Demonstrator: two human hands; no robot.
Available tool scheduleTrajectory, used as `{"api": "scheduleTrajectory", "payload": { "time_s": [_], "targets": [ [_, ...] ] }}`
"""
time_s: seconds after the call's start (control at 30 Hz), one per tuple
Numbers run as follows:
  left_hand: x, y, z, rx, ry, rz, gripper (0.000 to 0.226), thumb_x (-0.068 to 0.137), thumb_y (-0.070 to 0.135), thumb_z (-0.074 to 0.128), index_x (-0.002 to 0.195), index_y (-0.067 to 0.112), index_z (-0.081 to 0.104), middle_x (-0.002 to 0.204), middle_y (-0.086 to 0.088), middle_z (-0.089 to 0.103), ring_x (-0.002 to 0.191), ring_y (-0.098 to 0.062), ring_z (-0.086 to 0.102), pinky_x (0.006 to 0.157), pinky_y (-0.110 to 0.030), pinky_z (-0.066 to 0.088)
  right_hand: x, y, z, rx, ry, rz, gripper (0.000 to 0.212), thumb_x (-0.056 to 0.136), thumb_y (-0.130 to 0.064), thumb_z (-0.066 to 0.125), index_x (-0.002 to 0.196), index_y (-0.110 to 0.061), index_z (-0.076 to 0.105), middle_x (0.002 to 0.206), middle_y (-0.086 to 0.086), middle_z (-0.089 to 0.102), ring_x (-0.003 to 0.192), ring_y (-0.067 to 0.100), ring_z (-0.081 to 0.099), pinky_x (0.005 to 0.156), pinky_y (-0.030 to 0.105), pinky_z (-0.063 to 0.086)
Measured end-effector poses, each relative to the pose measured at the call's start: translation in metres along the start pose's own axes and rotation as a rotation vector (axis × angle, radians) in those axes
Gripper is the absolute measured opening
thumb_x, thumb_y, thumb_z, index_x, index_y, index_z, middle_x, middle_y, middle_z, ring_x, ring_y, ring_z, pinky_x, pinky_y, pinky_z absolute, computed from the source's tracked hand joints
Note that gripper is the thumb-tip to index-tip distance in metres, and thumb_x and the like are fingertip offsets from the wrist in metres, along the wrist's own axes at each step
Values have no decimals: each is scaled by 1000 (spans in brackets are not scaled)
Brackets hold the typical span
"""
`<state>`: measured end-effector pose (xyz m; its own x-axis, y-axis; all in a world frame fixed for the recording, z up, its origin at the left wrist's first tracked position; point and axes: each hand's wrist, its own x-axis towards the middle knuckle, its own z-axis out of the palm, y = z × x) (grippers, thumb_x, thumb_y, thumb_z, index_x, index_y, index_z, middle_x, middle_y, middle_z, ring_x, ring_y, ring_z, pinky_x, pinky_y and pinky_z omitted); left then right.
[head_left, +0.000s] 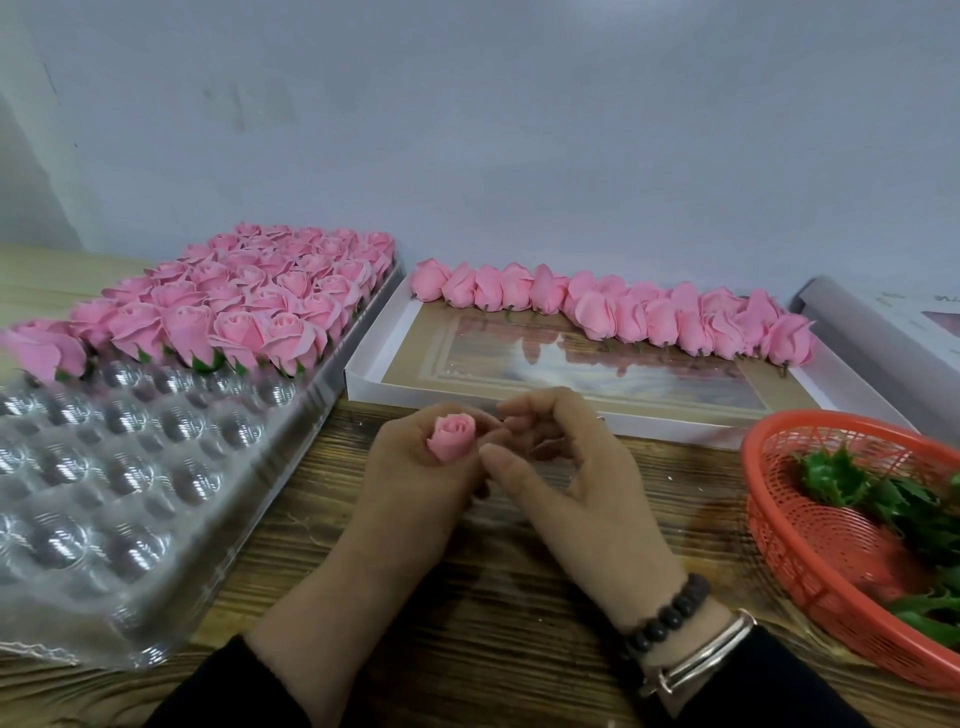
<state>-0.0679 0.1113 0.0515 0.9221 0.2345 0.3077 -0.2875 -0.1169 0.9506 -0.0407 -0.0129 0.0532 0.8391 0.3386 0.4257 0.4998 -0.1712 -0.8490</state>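
Observation:
My left hand (415, 483) grips a small pink rose bud (453, 435) upright, its fingers curled round the base so only the top of the bud shows. My right hand (566, 467) is right beside it, fingers curled, with the thumb and fingertips touching the bud's right side. Both hands hover over the wooden table (467, 597) in the middle of the view. Whatever lies under the bud is hidden by my fingers.
A clear plastic blister tray (104, 467) at the left holds several pink roses (249, 301) in its far rows. A flat white box lid (623, 415) behind my hands carries a row of rose buds (623, 312). An orange mesh basket (779, 530) with green leaf pieces (883, 499) stands at the right.

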Motion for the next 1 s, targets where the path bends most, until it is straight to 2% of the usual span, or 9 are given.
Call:
{"api": "scheduleTrajectory", "payload": {
  "time_s": [0.13, 0.23, 0.4, 0.5, 0.6, 0.67, 0.83, 0.93, 1.0],
  "targets": [
    [-1, 2, 1, 288, -53, -26, 65, 75, 2, 69, 124, 38, 44, 94, -4, 68, 86, -18, 65, 79, -31, 52, 1, -2, -5, -144, -138, -128, 37, 74, -27, 71, 108, -36, 60, 106, -16, 54, 96, -3, 52, 83, 7, 40],
    [-2, 2, 0, 459, -85, 6, 88, 74, 12, 70, 141, 40, 21, 102, 3, 67, 95, -14, 63, 87, -32, 49, 2, -3, -9, -159, -229, -89, 33, 78, -23, 71, 106, -38, 61, 101, -23, 53, 94, -3, 52, 82, 11, 42],
    [-2, -2, 3, 423, -178, 1, 100, 68, 17, 74, 141, 45, 11, 77, 10, 65, 73, 0, 61, 73, -17, 48, 3, -3, -11, -66, -221, -19, 16, 77, -17, 71, 81, -31, 65, 85, -13, 61, 83, 3, 56, 73, 13, 46],
    [-2, -4, 2, 240, -172, 9, 105, 60, 16, 85, 128, 60, 18, 82, 7, 61, 71, 0, 60, 68, -15, 49, 5, 0, -13, 42, -130, 33, 19, 77, -10, 71, 77, -28, 65, 81, -4, 66, 78, 10, 61, 67, 20, 51],
    [-2, -5, 2, 231, -143, -30, 99, 54, 22, 87, 122, 60, 25, 94, 8, 57, 78, 1, 61, 68, -12, 48, 9, 3, -18, 113, 5, 47, 21, 77, -3, 69, 76, -23, 63, 79, 6, 67, 79, 23, 63, 76, 38, 53],
    [-3, -4, 3, 314, -156, -76, 77, 58, 23, 83, 111, 53, 37, 100, 6, 58, 80, 1, 59, 66, -12, 46, 10, 1, -21, 163, 40, 57, 16, 77, -2, 69, 77, -17, 64, 76, 9, 67, 74, 24, 62, 76, 40, 52],
    [-3, -3, 6, 463, -135, -41, 28, 66, 27, 75, 87, 26, 56, 75, 8, 61, 67, 0, 55, 55, -8, 39, 8, -4, -14, 127, -16, 68, 14, 77, -4, 70, 76, -17, 65, 76, 16, 66, 74, 32, 60, 67, 38, 52],
    [-4, -1, 6, 484, -126, -16, 25, 67, 26, 71, 87, 15, 62, 76, 4, 65, 69, -5, 57, 56, -11, 42, 5, -8, -9, 49, -88, 41, 14, 76, -11, 72, 73, -23, 65, 74, 1, 68, 77, 21, 64, 72, 40, 54],
    [-4, -1, 6, 477, -142, -6, 14, 70, 20, 70, 81, 20, 63, 76, 5, 66, 70, -4, 59, 58, -11, 43, 3, -11, -8, -59, -137, -21, 12, 77, -15, 71, 73, -24, 65, 76, -5, 66, 78, 8, 61, 72, 28, 53]
  ]
}}
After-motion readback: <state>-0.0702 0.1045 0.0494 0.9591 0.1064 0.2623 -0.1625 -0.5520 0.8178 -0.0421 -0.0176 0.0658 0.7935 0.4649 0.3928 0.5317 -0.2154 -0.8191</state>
